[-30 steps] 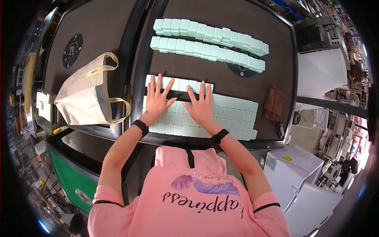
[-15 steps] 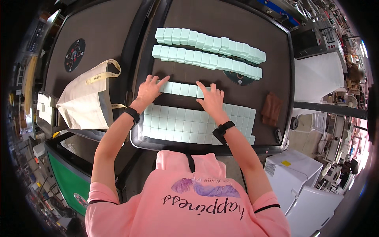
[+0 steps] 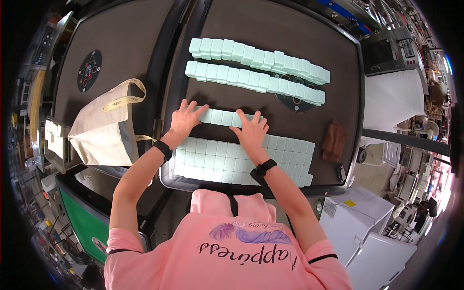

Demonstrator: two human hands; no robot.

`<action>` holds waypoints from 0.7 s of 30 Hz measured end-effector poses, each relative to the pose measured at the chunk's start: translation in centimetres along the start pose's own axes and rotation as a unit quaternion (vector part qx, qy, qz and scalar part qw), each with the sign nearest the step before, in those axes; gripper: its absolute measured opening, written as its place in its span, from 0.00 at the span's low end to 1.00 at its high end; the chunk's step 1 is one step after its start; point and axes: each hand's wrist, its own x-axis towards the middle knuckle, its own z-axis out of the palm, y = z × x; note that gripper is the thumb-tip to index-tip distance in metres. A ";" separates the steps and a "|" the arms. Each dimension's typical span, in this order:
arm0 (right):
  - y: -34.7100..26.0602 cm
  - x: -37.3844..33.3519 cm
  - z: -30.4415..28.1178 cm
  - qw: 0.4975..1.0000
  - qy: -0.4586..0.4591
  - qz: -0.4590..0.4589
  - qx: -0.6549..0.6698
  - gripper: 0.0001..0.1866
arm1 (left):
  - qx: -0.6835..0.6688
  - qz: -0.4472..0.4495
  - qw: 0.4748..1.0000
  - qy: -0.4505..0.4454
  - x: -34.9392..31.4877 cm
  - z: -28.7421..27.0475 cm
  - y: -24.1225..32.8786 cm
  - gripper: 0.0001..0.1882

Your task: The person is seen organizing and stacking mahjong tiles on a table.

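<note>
A short row of pale green mahjong tiles (image 3: 222,118) lies across the dark table between my hands, backs up. My left hand (image 3: 183,123) closes around its left end, thumb and fingertips against the tiles. Toward the right end, my right hand (image 3: 252,134) grips the row, thumb on the near side and fingers over the far side, covering some tiles. Just nearer to me lies a flat block of tiles (image 3: 217,161) in several rows, partly under my right wrist. Farther off stand two long rows of tiles, a far row (image 3: 241,53) and a nearer row (image 3: 249,79).
The mahjong table (image 3: 270,14) has a raised dark rim. A brown pouch (image 3: 334,141) and a small black object (image 3: 341,173) lie at its right side. A beige bag (image 3: 104,128) stands at left, beside another table (image 3: 123,36). White cabinets (image 3: 357,217) stand at lower right.
My right hand has slid a little left along the short row. My left hand stays at the row's left end. The whole view has shifted slightly, so the table sits lower in it.
</note>
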 end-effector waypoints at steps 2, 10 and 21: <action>-0.2 -0.2 0.3 1.000 0.016 0.013 0.009 0.36 | -0.011 0.001 1.000 0.017 -0.3 0.2 0.3 0.39; -1.3 -0.6 0.8 0.997 0.051 0.044 0.038 0.34 | -0.064 -0.033 0.995 0.071 -0.3 0.2 1.1 0.36; -1.7 4.2 -3.3 0.991 0.126 0.016 0.045 0.31 | -0.072 -0.047 0.990 0.110 4.5 -3.9 -0.1 0.38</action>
